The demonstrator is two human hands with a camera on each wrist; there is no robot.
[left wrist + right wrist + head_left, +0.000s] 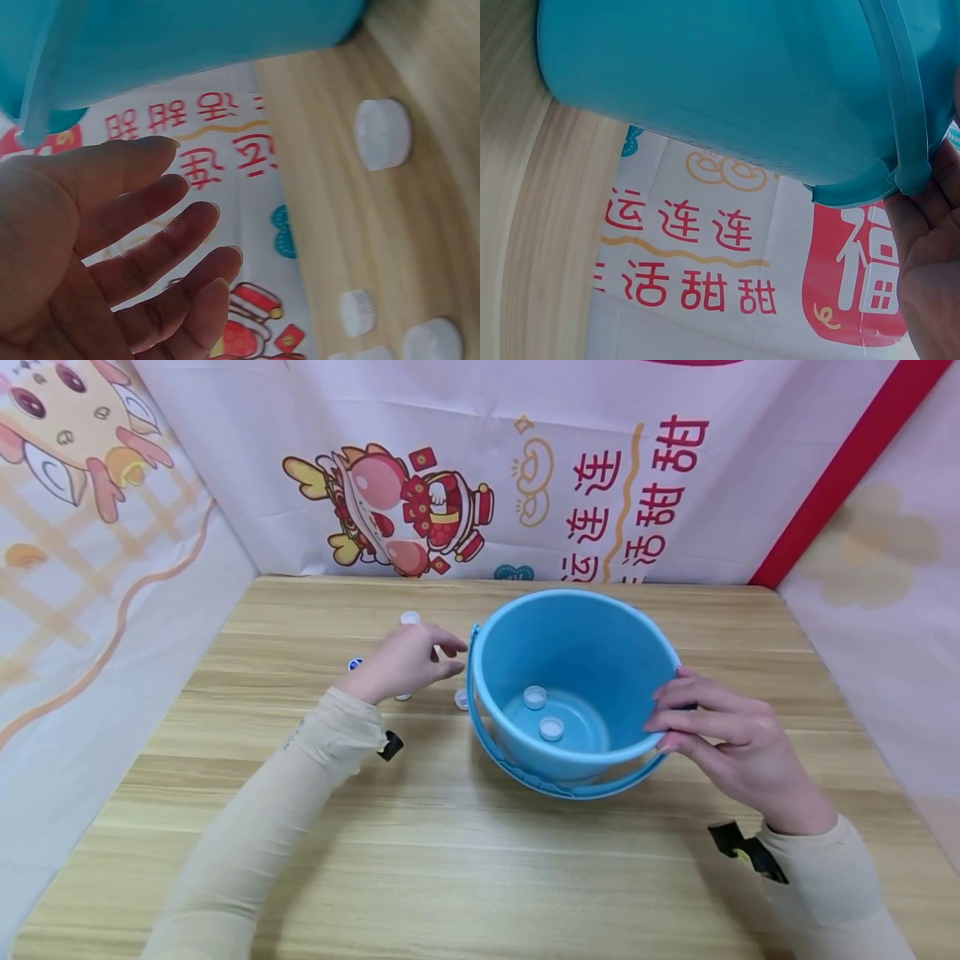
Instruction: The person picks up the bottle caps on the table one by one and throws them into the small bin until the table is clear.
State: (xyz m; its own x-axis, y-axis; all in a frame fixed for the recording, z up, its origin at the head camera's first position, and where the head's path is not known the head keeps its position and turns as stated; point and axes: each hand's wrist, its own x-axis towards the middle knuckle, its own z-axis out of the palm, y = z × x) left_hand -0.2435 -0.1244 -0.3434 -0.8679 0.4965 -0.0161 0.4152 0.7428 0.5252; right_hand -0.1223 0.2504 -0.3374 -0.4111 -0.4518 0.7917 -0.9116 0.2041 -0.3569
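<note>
A blue bucket [577,635] stands on the table with its handle [551,789] hanging down over the near side. Two clear, whitish bottle caps [551,729] lie on the bucket's floor. My right hand [723,739] grips the bucket's right rim, and the right wrist view catches part of that hand [930,247] at the handle's joint. Just left of the bucket is my left hand [412,662], its fingers loosely spread and nothing held. In the left wrist view, the palm and bent fingers of this hand [112,255] are apart from the bucket [202,45].
Around and beneath my left hand lie several caps: a white one [410,618] behind it, a blue one [356,664] to its left, and another white one [462,699] by the bucket. A printed cloth [450,410] hangs along the wooden table's [465,877] back edge.
</note>
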